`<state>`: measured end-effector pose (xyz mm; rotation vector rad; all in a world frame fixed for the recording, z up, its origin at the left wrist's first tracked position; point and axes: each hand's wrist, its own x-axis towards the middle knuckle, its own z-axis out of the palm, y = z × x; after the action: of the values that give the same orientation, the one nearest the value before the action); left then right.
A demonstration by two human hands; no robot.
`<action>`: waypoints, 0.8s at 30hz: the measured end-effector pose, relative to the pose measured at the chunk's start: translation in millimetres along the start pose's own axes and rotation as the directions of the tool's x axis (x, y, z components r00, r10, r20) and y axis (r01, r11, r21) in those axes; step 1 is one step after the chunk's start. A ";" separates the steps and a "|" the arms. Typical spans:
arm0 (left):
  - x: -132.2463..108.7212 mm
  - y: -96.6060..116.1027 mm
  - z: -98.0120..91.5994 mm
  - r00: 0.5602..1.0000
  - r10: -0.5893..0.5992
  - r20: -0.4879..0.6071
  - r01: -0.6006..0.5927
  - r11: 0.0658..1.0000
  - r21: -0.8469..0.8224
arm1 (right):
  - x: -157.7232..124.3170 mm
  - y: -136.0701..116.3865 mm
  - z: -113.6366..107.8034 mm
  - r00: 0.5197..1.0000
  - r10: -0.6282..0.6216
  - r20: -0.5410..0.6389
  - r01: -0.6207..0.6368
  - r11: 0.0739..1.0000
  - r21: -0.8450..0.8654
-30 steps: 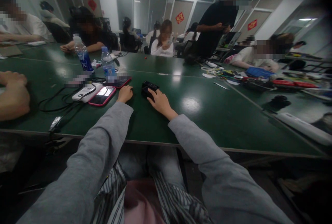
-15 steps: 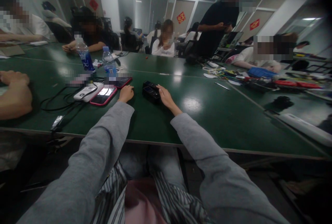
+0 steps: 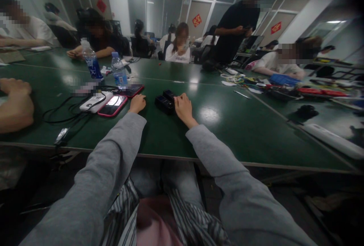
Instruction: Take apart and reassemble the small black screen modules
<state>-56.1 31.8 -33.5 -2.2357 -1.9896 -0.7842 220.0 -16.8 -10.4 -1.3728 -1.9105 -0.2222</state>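
Note:
Two small black box-shaped devices [image 3: 165, 102] with little screens lie side by side on the green table [image 3: 159, 136]; their exact kind is unclear. My right hand [image 3: 183, 106] is at their right edge, fingers bent and a little apart, fingertips at the nearer side of the right-hand device. It does not wrap round it. On the table to the left rests my left hand [image 3: 138, 103], fingers loosely curled in, with nothing visible in it. Just left of that hand lie a phone with a pink-red edge [image 3: 113, 106] and a dark phone with a red edge [image 3: 133, 89].
A white power bank [image 3: 96, 102] with black cables lies at left, behind it two plastic bottles [image 3: 118, 71]. Another person's arm [image 3: 15, 103] rests at far left. Cables and tools [image 3: 287, 86] clutter the right, with a white bar [image 3: 334, 139] nearer. Several people sit around.
My right hand has drawn its stretched fingers back from along the right-hand device and bent them. More of that device shows now. My left hand has stayed in place.

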 end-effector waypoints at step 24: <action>0.8 0.0 0.2 1.000 0.001 0.027 -0.001 1.000 0.012 | -13.0 -28.9 -16.6 0.965 -0.230 0.125 0.220 0.972 0.084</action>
<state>-56.0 32.6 -33.4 -2.2521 -1.9987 -0.7439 204.4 -47.1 0.6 -1.1487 -2.1675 -0.1755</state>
